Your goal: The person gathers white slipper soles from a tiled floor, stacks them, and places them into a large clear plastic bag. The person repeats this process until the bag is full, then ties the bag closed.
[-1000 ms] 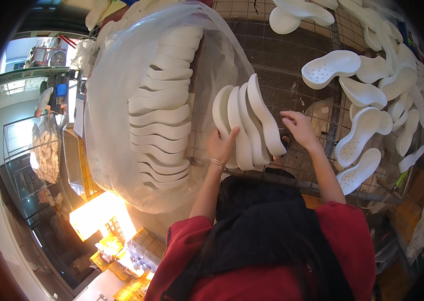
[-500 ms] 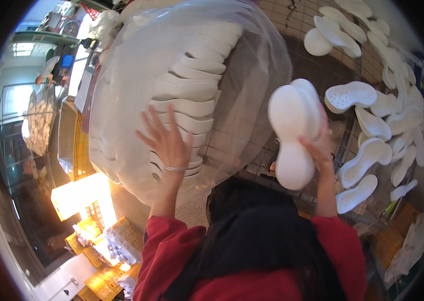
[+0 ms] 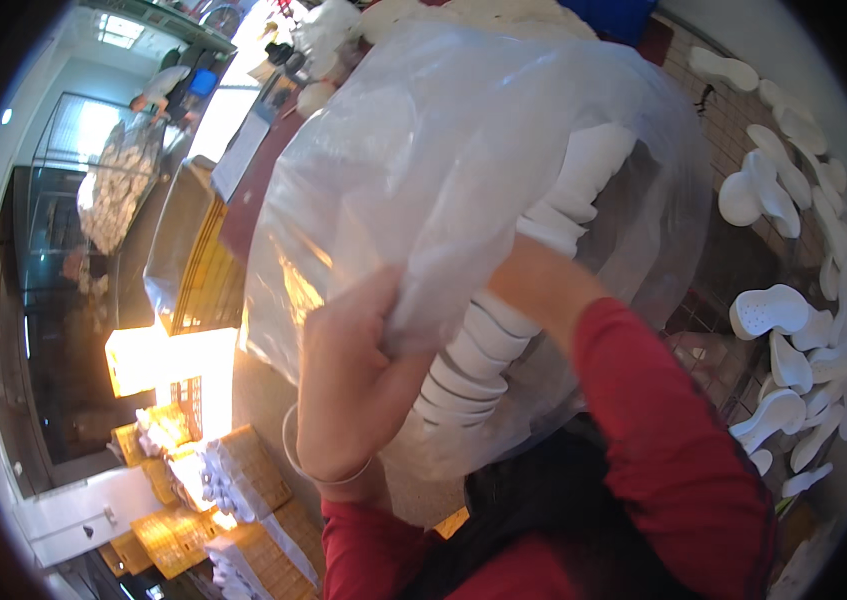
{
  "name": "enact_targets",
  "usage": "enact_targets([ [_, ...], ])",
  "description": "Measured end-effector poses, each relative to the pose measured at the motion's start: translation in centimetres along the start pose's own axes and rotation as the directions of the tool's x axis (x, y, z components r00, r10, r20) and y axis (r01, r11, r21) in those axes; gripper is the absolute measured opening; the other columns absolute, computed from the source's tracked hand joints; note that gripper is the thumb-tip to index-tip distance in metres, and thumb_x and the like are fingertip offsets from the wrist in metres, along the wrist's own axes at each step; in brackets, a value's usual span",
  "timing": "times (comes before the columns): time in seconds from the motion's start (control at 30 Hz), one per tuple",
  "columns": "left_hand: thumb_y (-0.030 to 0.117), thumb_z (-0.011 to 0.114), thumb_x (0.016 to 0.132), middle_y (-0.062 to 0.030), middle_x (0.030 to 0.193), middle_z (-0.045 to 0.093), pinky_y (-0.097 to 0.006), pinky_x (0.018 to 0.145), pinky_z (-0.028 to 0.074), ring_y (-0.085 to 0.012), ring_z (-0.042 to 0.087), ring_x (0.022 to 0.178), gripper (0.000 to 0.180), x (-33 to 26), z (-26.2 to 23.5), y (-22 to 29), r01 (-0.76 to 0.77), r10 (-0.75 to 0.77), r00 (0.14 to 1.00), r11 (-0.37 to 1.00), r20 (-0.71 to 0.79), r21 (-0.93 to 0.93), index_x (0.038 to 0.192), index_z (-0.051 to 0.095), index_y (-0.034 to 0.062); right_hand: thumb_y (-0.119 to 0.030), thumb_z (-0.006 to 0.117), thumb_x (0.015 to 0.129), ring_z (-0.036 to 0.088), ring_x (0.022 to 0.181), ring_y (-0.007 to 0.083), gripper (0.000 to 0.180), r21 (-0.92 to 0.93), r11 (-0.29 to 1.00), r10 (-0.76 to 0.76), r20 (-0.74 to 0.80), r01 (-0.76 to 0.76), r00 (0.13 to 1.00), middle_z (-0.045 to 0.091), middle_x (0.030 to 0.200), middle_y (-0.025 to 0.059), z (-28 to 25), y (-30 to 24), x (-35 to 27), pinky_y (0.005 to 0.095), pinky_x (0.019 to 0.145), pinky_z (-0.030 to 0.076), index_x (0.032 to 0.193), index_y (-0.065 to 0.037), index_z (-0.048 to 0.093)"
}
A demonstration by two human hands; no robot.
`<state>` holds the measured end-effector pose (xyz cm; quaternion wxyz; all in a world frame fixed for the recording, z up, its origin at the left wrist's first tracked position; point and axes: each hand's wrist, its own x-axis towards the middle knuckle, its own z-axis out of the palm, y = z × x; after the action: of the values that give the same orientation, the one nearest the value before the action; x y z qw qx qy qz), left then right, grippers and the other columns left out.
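Far left of the left grip, yellow crates (image 3: 178, 540) stand low down, with a glaring light (image 3: 168, 362) above them. The left grip (image 3: 355, 375), a thin bracelet (image 3: 289, 440) at its wrist, is closed, thumb and fingers bunched on a fold of the clear plastic bag (image 3: 363, 170), whose film spreads above it and to its right. Just right of the left grip, inside the bag, white shoe soles (image 3: 463, 372) are packed in a curved row that runs up past the right grip. The right grip (image 3: 528, 278), reaching in from a red sleeve (image 3: 633, 390), lies across that row with its fingers behind the plastic and beside the soles; whether it is open or holding one cannot be told. Well to its right, loose white soles (image 3: 769, 310) lie scattered and overlapping, some dotted with small holes.
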<state>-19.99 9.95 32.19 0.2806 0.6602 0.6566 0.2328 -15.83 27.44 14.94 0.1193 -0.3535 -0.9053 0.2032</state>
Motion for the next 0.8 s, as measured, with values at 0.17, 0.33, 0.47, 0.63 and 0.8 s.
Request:
enact_targets([
  [0.17,0.011,0.071,0.076,-0.0075,0.099,0.068,-0.026,0.080,0.049,-0.0157,0.063,0.090,0.036,4.6,-0.1,-10.1,0.259,0.099,0.922,0.559,0.373,-0.788,0.107,0.064,-0.0066,-0.035,0.075,0.072,0.045,0.128,0.0343,0.057,-0.035,0.981,-0.189,0.001,0.189,0.982,0.054,0.129,0.0174,7.3,-2.2,2.0,0.0434,0.104,0.039,0.117,-0.005,0.057],
  [0.33,0.014,0.055,0.088,-0.0155,0.124,0.057,-0.032,0.102,0.039,-0.0246,0.054,0.114,0.048,8.3,-0.5,-20.0,0.291,-0.311,0.942,0.945,-0.130,-0.152,0.130,0.048,-0.0080,-0.022,0.074,0.076,0.049,0.125,0.0303,0.033,0.203,0.826,-0.387,-0.473,0.525,0.791,0.058,0.124,0.0126,1.5,6.2,-15.9,0.0431,0.103,0.041,0.105,-0.009,0.065],
  [0.47,0.001,0.048,0.086,-0.0188,0.137,0.049,-0.038,0.110,0.033,-0.0301,0.046,0.128,0.052,7.6,1.8,-12.8,-0.037,0.198,0.830,0.953,-0.522,0.302,0.137,0.043,-0.0052,-0.010,0.067,0.075,0.057,0.110,0.0335,0.028,0.210,0.851,0.508,-0.561,-0.482,0.653,0.063,0.113,0.0145,-4.2,20.9,-40.8,0.0443,0.094,0.045,0.102,-0.005,0.065],
  [0.63,-0.004,0.049,0.085,-0.0162,0.137,0.050,-0.040,0.108,0.035,-0.0296,0.046,0.128,0.048,10.7,16.8,5.5,-0.422,0.395,0.872,0.906,-0.288,-0.034,0.134,0.046,-0.0014,-0.011,0.066,0.080,0.059,0.101,0.0328,0.025,0.190,0.544,0.629,-0.736,-0.817,0.248,0.065,0.106,0.0136,-10.4,32.5,-62.7,0.0421,0.089,0.048,0.105,-0.004,0.065],
  [0.8,-0.001,0.060,0.085,-0.0162,0.131,0.054,-0.041,0.105,0.037,-0.0338,0.049,0.124,0.028,18.0,37.0,16.5,-0.672,0.676,0.707,0.733,0.207,-0.100,0.113,0.061,0.0029,-0.018,0.065,0.079,0.060,0.102,0.0336,0.024,0.045,0.509,0.736,-0.540,-0.860,0.407,0.066,0.102,0.0152,-19.7,42.0,-70.0,0.0436,0.087,0.049,0.097,-0.003,0.066],
])
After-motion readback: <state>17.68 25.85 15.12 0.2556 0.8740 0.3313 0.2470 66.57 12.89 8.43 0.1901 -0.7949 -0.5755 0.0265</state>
